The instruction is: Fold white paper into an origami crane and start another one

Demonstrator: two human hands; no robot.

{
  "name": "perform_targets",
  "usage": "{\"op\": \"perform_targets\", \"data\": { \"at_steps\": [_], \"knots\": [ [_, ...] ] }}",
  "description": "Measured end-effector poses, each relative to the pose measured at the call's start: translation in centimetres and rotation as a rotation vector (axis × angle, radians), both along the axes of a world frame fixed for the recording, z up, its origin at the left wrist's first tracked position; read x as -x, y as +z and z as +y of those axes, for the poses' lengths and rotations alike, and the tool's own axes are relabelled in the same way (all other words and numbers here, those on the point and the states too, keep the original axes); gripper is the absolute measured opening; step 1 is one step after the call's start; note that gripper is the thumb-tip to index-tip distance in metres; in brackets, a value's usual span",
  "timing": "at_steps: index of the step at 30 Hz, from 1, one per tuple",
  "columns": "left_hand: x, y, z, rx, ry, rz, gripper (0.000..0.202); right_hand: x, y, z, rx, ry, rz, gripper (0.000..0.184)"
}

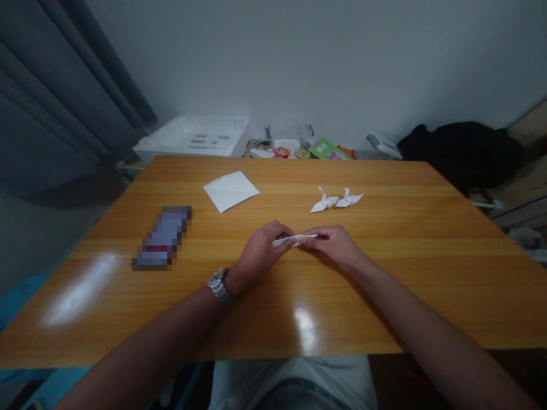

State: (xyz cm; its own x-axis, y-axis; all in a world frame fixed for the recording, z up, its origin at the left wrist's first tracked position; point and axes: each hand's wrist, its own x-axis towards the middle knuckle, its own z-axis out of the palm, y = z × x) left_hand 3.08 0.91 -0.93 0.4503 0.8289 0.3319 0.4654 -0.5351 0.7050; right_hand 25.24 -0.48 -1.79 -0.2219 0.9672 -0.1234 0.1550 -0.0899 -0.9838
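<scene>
- Left hand (260, 247): you are wearing a metal watch (219, 286) at this wrist; thumb and fingers are pinching the left end of the folded white paper (294, 239).
- Right hand (335, 245): your thumb and fingers are pinching its right end.
- Folded white paper: you are holding it between both hands, above the wooden table (427, 256).
- Paper cranes (328, 202), two: resting side by side beyond your right hand.
- White sheet (231, 191), one: lying beyond your left hand.
- Phone-like object (164, 236), pixelated: lying left of your left hand.
</scene>
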Motion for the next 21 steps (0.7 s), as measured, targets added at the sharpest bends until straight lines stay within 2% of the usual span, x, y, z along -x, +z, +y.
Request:
{"op": "perform_targets", "data": {
  "at_steps": [4, 14, 18, 21],
  "knots": [
    [0.15, 0.06, 0.2, 0.046, -0.022, -0.063, 0.016, -0.21, 0.16, 0.05, 0.01, 0.006, -0.001, 0.038],
    [0.57, 0.33, 0.83, 0.141, -0.072, -0.119, 0.012, -0.96, 0.6, 0.17, -0.09, 0.158, -0.047, 0.047],
    [0.58, 0.28, 0.82, 0.132, -0.058, -0.104, 0.013, -0.66, 0.56, 0.2, -0.126, 0.141, -0.066, 0.05],
    [0.48, 0.35, 0.62, 0.114, -0.068, -0.081, 0.015, -0.2, 0.47, 0.04, -0.171, 0.127, -0.101, 0.045]
  ]
}}
